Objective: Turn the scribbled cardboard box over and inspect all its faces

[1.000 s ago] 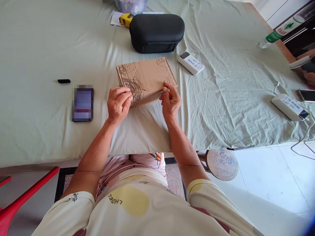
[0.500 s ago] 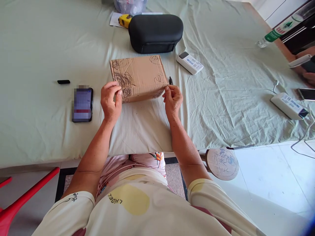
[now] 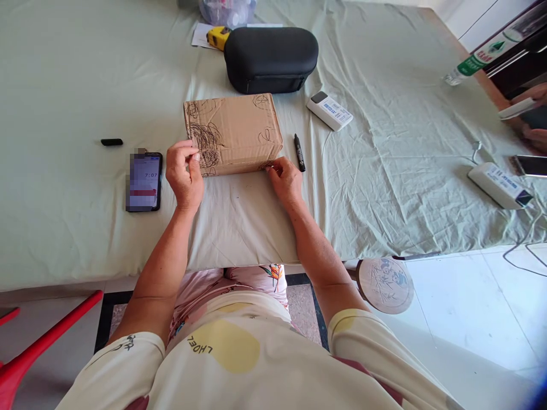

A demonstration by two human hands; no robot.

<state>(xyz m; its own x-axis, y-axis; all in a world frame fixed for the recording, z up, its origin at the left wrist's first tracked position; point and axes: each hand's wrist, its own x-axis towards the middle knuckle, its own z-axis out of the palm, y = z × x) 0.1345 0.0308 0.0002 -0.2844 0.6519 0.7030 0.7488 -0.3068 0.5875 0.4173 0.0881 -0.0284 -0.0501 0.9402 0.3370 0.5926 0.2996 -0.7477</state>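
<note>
A brown cardboard box (image 3: 243, 128) with black scribbles on its top lies on the cloth in front of me. My left hand (image 3: 184, 173) grips its near left corner, thumb and fingers bent together. At the near right corner, my right hand (image 3: 285, 179) has its fingers closed against the lower front edge of the box. A black marker pen (image 3: 299, 152) rests just right of the box, untouched. Far to the left lies a small black pen cap (image 3: 111, 142). The undersides of the box and some fingertips are hidden.
A phone (image 3: 144, 185) lies left of my left hand. Behind the box are a black case (image 3: 271, 60), a yellow tape measure (image 3: 217, 37) and a white power bank (image 3: 330, 111). Another white device (image 3: 499, 185) with a cable and a plastic bottle (image 3: 481, 60) are rightward; another person's hand (image 3: 536, 134) shows there.
The box has shifted slightly left with both hands. My right hand has moved left and down along its near corner, and the marker pen now shows fully.
</note>
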